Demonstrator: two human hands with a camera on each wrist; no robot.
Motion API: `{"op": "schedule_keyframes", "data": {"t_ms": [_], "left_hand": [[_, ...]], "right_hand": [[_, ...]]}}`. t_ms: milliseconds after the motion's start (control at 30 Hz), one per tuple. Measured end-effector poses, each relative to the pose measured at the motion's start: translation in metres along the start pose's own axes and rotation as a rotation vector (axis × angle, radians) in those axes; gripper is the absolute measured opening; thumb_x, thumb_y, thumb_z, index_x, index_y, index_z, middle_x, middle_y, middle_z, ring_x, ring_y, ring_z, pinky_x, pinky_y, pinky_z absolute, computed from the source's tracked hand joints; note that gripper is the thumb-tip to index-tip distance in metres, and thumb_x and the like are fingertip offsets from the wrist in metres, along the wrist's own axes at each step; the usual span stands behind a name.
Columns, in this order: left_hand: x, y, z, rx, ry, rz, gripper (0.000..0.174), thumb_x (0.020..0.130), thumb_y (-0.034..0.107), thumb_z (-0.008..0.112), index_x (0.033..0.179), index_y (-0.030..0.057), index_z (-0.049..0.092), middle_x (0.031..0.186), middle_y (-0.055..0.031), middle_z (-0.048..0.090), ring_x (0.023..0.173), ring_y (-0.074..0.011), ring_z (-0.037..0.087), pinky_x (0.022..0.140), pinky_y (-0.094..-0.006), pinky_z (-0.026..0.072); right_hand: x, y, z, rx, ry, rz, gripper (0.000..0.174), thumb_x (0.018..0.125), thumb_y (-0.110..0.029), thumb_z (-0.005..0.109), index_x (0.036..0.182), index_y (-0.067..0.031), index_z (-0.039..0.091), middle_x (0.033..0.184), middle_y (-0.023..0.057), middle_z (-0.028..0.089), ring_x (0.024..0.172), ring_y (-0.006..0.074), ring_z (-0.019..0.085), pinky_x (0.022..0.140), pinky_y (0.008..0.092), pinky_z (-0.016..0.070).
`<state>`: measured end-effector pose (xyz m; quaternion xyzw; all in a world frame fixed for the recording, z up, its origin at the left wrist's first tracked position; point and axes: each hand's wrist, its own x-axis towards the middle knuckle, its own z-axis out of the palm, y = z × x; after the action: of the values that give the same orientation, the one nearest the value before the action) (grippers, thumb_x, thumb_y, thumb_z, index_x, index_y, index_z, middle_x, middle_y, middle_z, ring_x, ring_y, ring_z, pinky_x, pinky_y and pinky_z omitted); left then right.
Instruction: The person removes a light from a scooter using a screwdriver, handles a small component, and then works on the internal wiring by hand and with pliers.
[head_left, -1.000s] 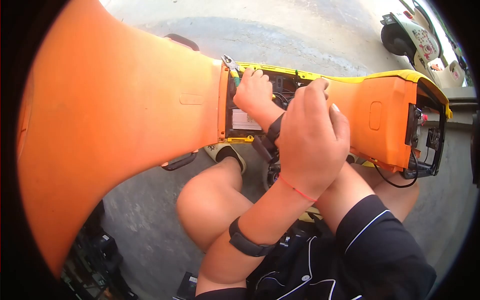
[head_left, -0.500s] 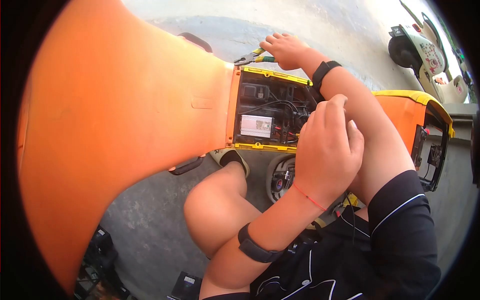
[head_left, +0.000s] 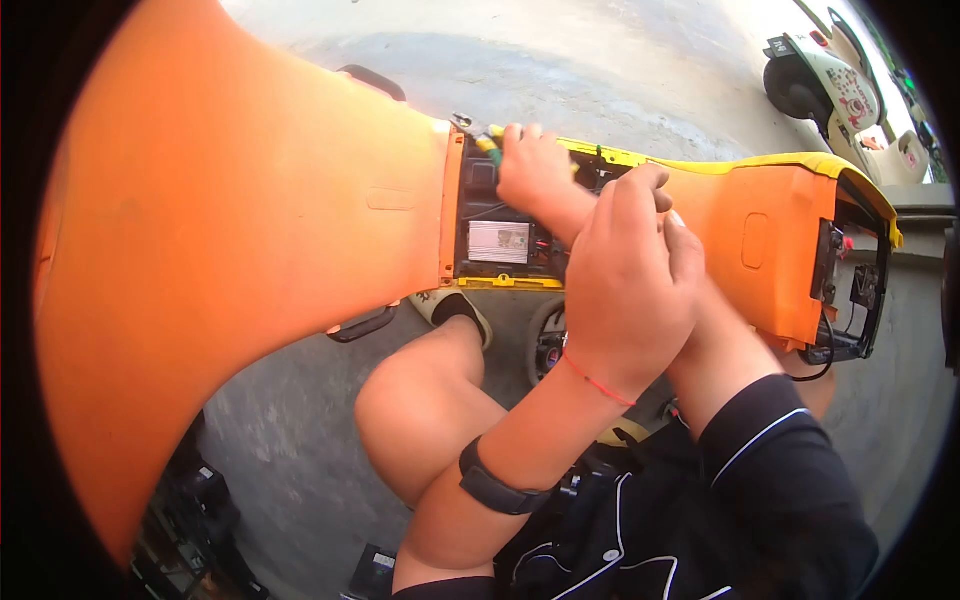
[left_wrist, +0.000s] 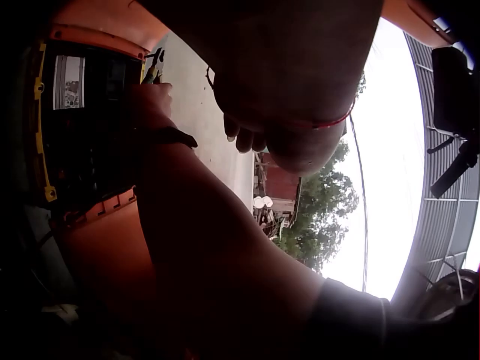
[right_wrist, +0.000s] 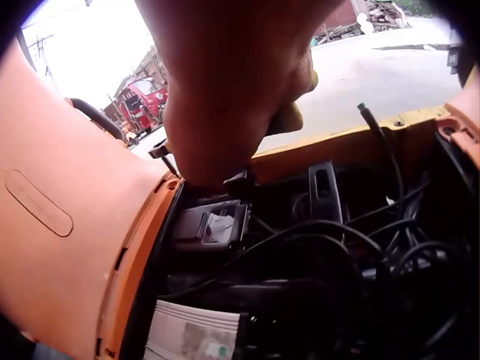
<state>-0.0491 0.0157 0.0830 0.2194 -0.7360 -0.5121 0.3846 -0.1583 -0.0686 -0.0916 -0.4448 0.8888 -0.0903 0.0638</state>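
Note:
In the head view my right hand (head_left: 537, 172) grips pliers (head_left: 488, 148) with yellow-and-green handles over the far left corner of an open compartment. The pliers' metal head points left, right beside the yellow edge (head_left: 605, 155). In the right wrist view the back of this hand (right_wrist: 225, 105) hides most of the tool, and a yellow handle end (right_wrist: 288, 120) sticks out below it. My left hand (head_left: 632, 280) is raised in front of the right forearm, its fingers loosely bent and holding nothing visible. A silver finned box (head_left: 498, 241) and black cables (right_wrist: 330, 234) sit inside the compartment.
Orange body panels (head_left: 250, 190) flank the compartment on the left and right. A black grab handle (head_left: 372, 82) juts out on the far side. Below the near edge is a round grey-rimmed part (head_left: 545, 345). A white scooter (head_left: 850, 90) is parked at the far right.
My right hand swung out past the far yellow edge with the pliers, then came back over the compartment's corner. The left hand stays raised in nearly the same pose.

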Motion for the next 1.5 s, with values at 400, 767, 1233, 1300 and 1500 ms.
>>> {"op": "schedule_keyframes", "data": {"t_ms": [400,767,1233,1300,1500], "left_hand": [[0.007,0.007,0.004,-0.087,0.064,0.053,0.027,0.089,-0.005,0.058,0.116,-0.0059,0.059,0.099,-0.0161,0.066,0.085,-0.024,0.067,0.079,-0.0321,0.0547],[0.012,0.0,-0.002,-0.048,-0.001,-0.064,0.028,0.088,-0.003,0.06,0.116,-0.005,0.059,0.094,-0.0147,0.064,0.075,-0.0224,0.063,0.069,-0.0331,0.0531],[0.005,0.002,0.002,-0.039,0.005,-0.073,0.025,0.09,0.001,0.06,0.114,-0.006,0.06,0.099,-0.0178,0.068,0.087,-0.025,0.068,0.079,-0.0348,0.0554],[0.007,0.004,0.002,-0.071,-0.02,-0.138,0.026,0.09,0.0,0.06,0.114,-0.0064,0.06,0.1,-0.0177,0.068,0.087,-0.0238,0.068,0.08,-0.0339,0.0553],[0.01,0.002,0.003,-0.084,0.001,-0.085,0.026,0.09,0.0,0.059,0.115,-0.0067,0.059,0.099,-0.0165,0.067,0.085,-0.0218,0.067,0.078,-0.0328,0.0545]], "right_hand": [[0.029,0.035,-0.013,-0.083,-0.022,-0.236,0.042,0.082,-0.011,0.063,0.122,-0.0036,0.052,0.115,0.0195,0.059,0.108,0.0384,0.059,0.091,0.0477,0.0507],[0.092,0.06,-0.04,-0.295,-0.164,-0.576,0.045,0.081,-0.004,0.063,0.124,-0.0056,0.052,0.112,0.0157,0.062,0.107,0.0351,0.062,0.09,0.0443,0.0512],[0.001,-0.041,0.011,0.119,0.026,0.203,0.037,0.082,-0.016,0.066,0.113,-0.001,0.053,0.106,0.0215,0.062,0.094,0.0388,0.068,0.08,0.0487,0.0569],[0.003,-0.053,0.016,0.125,0.006,0.28,0.039,0.081,-0.017,0.067,0.114,-0.0001,0.053,0.108,0.0222,0.062,0.099,0.0389,0.067,0.082,0.0487,0.0565],[0.016,-0.001,-0.001,-0.004,-0.024,-0.046,0.04,0.082,-0.012,0.065,0.119,-0.0038,0.053,0.114,0.0204,0.059,0.107,0.0388,0.063,0.087,0.0481,0.0534]]}}
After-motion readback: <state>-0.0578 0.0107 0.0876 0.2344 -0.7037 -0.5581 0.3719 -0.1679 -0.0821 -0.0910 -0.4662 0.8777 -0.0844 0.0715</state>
